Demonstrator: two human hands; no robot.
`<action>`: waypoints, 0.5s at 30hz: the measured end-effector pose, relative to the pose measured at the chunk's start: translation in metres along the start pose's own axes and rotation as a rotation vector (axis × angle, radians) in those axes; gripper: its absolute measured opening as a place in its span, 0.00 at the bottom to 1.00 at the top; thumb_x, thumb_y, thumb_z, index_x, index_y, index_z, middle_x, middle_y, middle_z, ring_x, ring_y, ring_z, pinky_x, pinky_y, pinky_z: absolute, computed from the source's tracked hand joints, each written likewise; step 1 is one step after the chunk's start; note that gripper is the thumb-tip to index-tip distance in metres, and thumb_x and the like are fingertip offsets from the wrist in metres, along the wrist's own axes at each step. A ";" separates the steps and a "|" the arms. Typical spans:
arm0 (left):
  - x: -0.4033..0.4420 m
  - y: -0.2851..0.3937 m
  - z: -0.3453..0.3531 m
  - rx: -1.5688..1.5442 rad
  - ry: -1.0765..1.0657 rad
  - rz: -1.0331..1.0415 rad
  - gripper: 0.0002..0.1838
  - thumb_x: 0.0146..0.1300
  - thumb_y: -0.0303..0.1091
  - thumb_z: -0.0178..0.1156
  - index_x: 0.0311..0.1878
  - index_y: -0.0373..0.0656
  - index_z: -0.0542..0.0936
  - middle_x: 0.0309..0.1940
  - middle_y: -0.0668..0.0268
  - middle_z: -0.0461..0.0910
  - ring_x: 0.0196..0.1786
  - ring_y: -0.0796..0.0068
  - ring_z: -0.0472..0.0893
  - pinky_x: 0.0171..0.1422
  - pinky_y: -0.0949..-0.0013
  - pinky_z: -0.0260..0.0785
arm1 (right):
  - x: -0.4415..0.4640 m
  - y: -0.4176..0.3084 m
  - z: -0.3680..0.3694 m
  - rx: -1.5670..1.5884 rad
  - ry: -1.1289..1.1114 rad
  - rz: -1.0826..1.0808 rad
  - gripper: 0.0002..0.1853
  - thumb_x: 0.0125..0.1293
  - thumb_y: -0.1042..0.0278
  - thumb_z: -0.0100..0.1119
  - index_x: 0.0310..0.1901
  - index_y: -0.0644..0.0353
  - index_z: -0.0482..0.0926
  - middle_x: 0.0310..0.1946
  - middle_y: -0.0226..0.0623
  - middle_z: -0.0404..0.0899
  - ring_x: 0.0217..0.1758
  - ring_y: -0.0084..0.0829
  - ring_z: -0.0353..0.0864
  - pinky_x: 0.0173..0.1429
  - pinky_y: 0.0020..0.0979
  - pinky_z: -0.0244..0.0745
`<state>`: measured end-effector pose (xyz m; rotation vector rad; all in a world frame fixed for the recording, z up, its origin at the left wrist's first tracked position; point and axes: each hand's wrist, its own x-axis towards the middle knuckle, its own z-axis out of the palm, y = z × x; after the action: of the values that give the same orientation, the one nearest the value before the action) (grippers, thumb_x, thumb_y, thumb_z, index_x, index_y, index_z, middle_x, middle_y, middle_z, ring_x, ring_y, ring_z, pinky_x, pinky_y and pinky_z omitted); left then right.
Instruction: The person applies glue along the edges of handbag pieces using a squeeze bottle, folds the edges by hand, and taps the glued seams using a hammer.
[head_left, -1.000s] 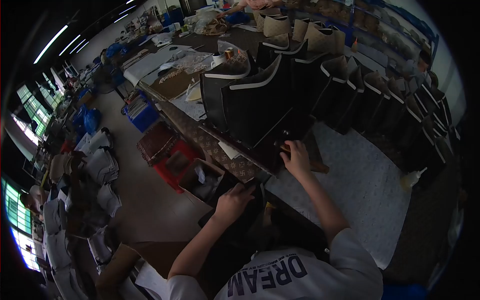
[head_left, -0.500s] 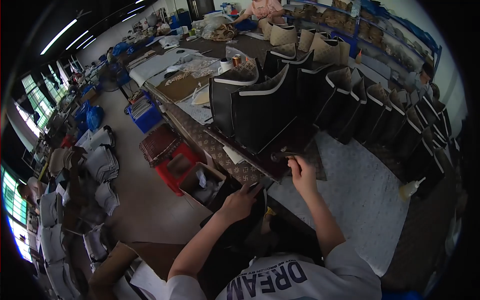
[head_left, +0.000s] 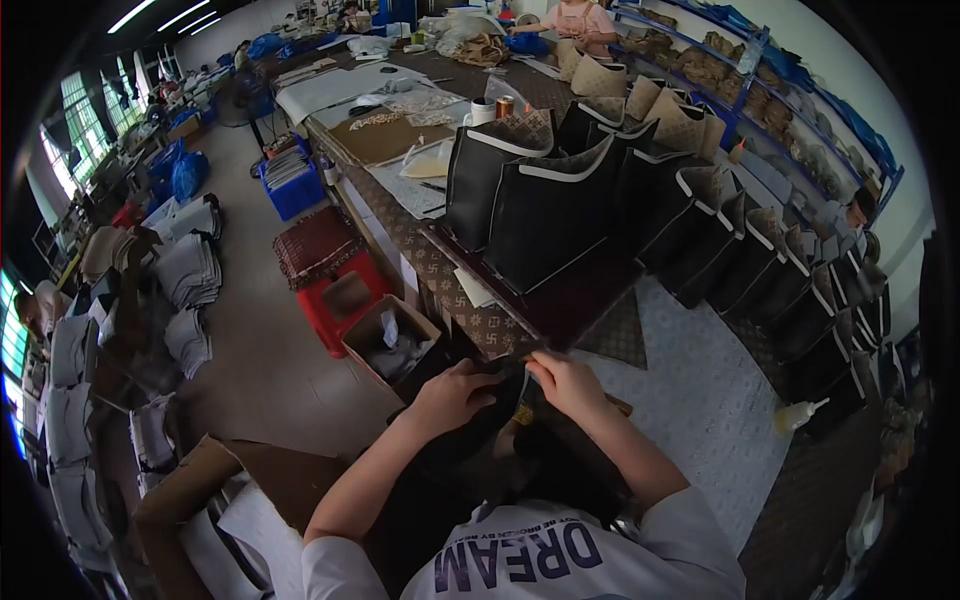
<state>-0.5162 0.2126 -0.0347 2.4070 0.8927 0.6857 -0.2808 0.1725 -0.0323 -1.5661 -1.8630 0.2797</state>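
My left hand (head_left: 452,398) is closed on the edge of a black bag piece (head_left: 480,425) in front of my lap. Close beside it, my right hand (head_left: 568,384) pinches the same dark edge near the table corner. The fingertips partly hide the edge. A short brown piece (head_left: 620,406), perhaps a tool handle, shows by my right wrist; whether that hand holds it I cannot tell. Just beyond my hands lies a dark red board (head_left: 580,305), with a black tote bag (head_left: 550,215) standing on it.
Several more black bags (head_left: 690,245) stand in a row along the right. White paper (head_left: 690,400) covers the table there, near a glue bottle (head_left: 800,415). At left are a red stool (head_left: 335,310), an open carton (head_left: 440,335) and a blue crate (head_left: 292,190). A person (head_left: 580,22) works at the far end.
My right hand has come down and left from the board to the black bag piece beside my left hand. The small hammer-like tool it held over the board no longer shows there.
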 end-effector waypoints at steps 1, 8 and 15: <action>-0.002 0.006 -0.013 -0.005 -0.092 -0.058 0.14 0.55 0.34 0.69 0.47 0.49 0.85 0.39 0.60 0.79 0.41 0.54 0.82 0.47 0.58 0.76 | 0.004 -0.005 -0.006 -0.069 -0.105 0.005 0.12 0.69 0.67 0.58 0.52 0.60 0.79 0.36 0.46 0.84 0.35 0.48 0.85 0.34 0.39 0.80; -0.019 -0.017 0.004 -0.180 0.004 -0.098 0.12 0.53 0.31 0.70 0.42 0.47 0.85 0.36 0.61 0.78 0.38 0.55 0.82 0.44 0.58 0.76 | -0.009 -0.017 0.008 -0.012 -0.096 -0.073 0.09 0.68 0.64 0.59 0.45 0.59 0.80 0.32 0.46 0.83 0.34 0.50 0.83 0.35 0.41 0.78; -0.030 -0.004 -0.005 0.024 0.100 -0.031 0.12 0.54 0.33 0.69 0.43 0.49 0.85 0.35 0.63 0.77 0.39 0.57 0.81 0.46 0.59 0.76 | -0.011 -0.030 0.011 0.111 0.114 -0.073 0.09 0.70 0.64 0.58 0.45 0.58 0.80 0.35 0.47 0.83 0.34 0.52 0.82 0.35 0.44 0.78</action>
<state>-0.5408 0.1958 -0.0416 2.3929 0.9818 0.7935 -0.3107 0.1570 -0.0276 -1.4076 -1.7814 0.2520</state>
